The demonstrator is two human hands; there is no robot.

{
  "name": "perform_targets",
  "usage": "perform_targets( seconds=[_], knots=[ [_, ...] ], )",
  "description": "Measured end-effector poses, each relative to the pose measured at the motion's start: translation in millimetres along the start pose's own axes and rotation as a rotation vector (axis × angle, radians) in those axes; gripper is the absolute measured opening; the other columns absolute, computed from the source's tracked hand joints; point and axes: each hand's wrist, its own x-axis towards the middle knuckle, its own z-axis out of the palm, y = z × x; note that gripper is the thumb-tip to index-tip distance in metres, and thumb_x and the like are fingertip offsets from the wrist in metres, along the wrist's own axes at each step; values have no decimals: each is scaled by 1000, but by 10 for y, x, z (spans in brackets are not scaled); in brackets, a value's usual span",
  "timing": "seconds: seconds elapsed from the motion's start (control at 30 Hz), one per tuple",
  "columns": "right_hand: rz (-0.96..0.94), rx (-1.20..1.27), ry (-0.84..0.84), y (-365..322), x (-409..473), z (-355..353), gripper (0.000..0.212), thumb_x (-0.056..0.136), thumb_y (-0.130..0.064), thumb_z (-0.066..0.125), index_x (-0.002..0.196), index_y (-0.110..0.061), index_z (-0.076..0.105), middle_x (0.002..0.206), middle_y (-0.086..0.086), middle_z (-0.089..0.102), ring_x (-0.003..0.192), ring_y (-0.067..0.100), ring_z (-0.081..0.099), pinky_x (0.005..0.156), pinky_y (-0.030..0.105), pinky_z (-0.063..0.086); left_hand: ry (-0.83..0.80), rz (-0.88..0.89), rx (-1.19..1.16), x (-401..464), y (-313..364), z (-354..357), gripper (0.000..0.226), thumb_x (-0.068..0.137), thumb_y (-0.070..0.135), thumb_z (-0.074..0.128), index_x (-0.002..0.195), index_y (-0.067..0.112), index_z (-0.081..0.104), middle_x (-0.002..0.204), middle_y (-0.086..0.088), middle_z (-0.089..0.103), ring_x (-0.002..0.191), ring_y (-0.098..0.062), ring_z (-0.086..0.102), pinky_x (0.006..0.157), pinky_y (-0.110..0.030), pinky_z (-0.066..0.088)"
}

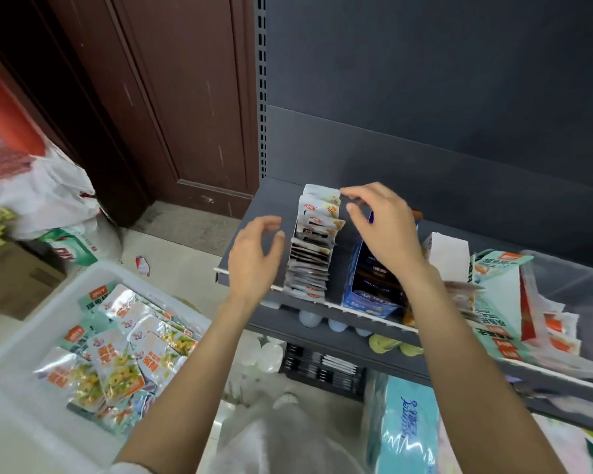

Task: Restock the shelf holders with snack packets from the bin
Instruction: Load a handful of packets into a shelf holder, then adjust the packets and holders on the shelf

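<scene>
Two bare hands reach over a dark grey shelf [322,311]. A row of small snack packets [314,244] stands up in a holder at the left end of the shelf, one behind the other, from the front edge to the back.

The right hand [379,227] is over the back of the row. Its fingertips [348,192] touch the top of the very last packet. The fingers are bent a little, but I cannot tell if they pinch it or only touch it. The left hand [254,256] is just beside the row, on its left side. Its fingers are loosely curled and it holds nothing. The two hands are apart, with the row between them.

Just to the right of the row stands a blue box [370,285], partly under the right arm. Farther right there is a white holder [449,254] and then a green and white box [497,295] with more packets in it.

Down on the left is a white bin [18,357]. Inside it lies a heap of shiny packets [124,357] with yellow and orange pictures on them. A blue pack of tissues [408,429] sits lower down on the right
</scene>
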Motion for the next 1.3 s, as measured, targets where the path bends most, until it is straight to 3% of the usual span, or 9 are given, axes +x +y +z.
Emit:
perform_targets(
  seconds=[0.1, 0.27, 0.43, 0.63, 0.77, 0.9, 1.03, 1.2, 1.3],
  knots=[
    [-95, 110, 73, -346, -459, 50, 22, 95, -15, 52, 112, -14, 67, 100, -1, 67, 85, 10, 60, 70, 22, 47, 172, -18, -64, -441, -15, -361, 8, 96, 25, 52, 100, 25, 58, 88, 17, 62, 85, 6, 56, 70, -10, 39],
    [-176, 209, -165, -791, -1241, 554, 23, 93, -19, 49, 106, -17, 68, 90, -2, 70, 78, 13, 65, 61, 29, 53, 232, -92, 69, -1351, -355, -1104, 21, 93, 36, 45, 93, 21, 60, 66, 6, 59, 62, -10, 57, 53, -17, 39],
    [-147, 202, -446, -1176, -1749, 1113, 19, 88, -16, 55, 101, -21, 68, 90, -3, 70, 77, 21, 66, 61, 32, 50, -109, -366, 369, -1845, -1060, -1820, 13, 90, 16, 59, 100, 24, 63, 84, 7, 65, 74, -5, 58, 73, -25, 49],
    [-39, 289, -634, -1598, -1840, 1776, 35, 92, -13, 53, 125, -24, 56, 117, -3, 62, 103, 17, 59, 82, 34, 50, -54, -633, 328, -1797, -1896, -2271, 24, 86, 9, 63, 110, 13, 63, 106, -3, 66, 94, -20, 63, 83, -31, 49],
    [77, 191, -754, -1810, -1714, 2456, 40, 93, -16, 53, 133, -22, 50, 132, -1, 52, 119, 19, 49, 95, 33, 44, -118, -668, 377, -1448, -2411, -2315, 38, 87, 18, 64, 124, 10, 57, 122, -9, 61, 105, -25, 60, 86, -34, 47],
    [258, 75, -751, -1919, -1570, 3176, 45, 93, -18, 56, 136, -17, 44, 131, 4, 49, 123, 24, 44, 102, 35, 40, -269, -707, 530, -1137, -2802, -2171, 69, 85, 43, 64, 140, 8, 39, 141, -13, 44, 129, -30, 40, 103, -42, 37],
    [437, -8, -691, -1919, -1483, 3685, 65, 86, -25, 67, 141, -15, 34, 139, 5, 43, 131, 23, 38, 109, 38, 35, -455, -660, 685, -1096, -3074, -1952, 91, 78, 61, 62, 145, 15, 21, 144, -11, 31, 132, -30, 30, 106, -44, 32],
    [525, -153, -731, -2001, -1594, 3896, 74, 83, -35, 69, 142, -20, 28, 138, 7, 43, 126, 26, 43, 102, 41, 38, -557, -582, 680, -1233, -3210, -1879, 98, 74, 39, 72, 149, 25, 11, 150, -14, 13, 138, -32, 19, 111, -42, 26],
    [509, -265, -707, -2043, -1656, 3896, 59, 82, -42, 67, 128, -16, 41, 125, 4, 52, 114, 22, 50, 95, 34, 38, -448, -572, 420, -1214, -3181, -1919, 90, 75, 12, 70, 147, 23, 18, 140, -14, 23, 125, -30, 35, 102, -35, 37]
  ],
)
